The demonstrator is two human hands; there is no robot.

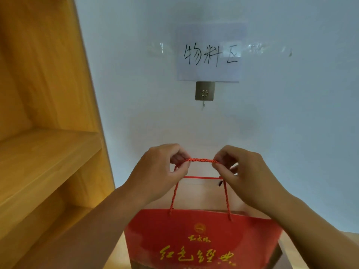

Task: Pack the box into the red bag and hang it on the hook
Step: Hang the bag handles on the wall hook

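Observation:
A red bag (202,235) with gold lettering hangs in front of me, low in the view. Its twisted red cord handles (202,160) are stretched level between my two hands. My left hand (157,173) pinches the left end of the cords, and my right hand (244,175) pinches the right end. The metal hook (204,94), on a square adhesive plate, is fixed to the white wall well above the handles. The box is not visible; the inside of the bag is hidden.
A paper sign (208,55) with handwritten characters is taped to the wall just above the hook. A wooden shelf unit (44,133) stands close on the left. A wooden surface (345,249) shows at the lower right.

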